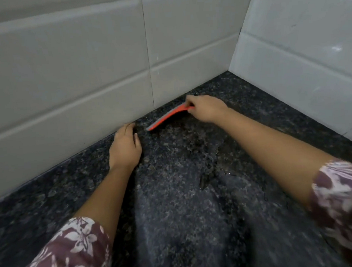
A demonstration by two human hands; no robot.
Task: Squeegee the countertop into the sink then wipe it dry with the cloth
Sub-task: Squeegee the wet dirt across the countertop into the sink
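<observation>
Here, the left hand (pixel 124 146) lies flat on the dark speckled counter (pixel 182 206), fingers together and touching the base of the tiled wall (pixel 67 82). Just beside it, the red squeegee (pixel 165 117) rests blade-down near that wall. The right hand (pixel 205 109) grips its far end, fingers clamped round the handle. Wet streaks glisten on the counter between the arms.
</observation>
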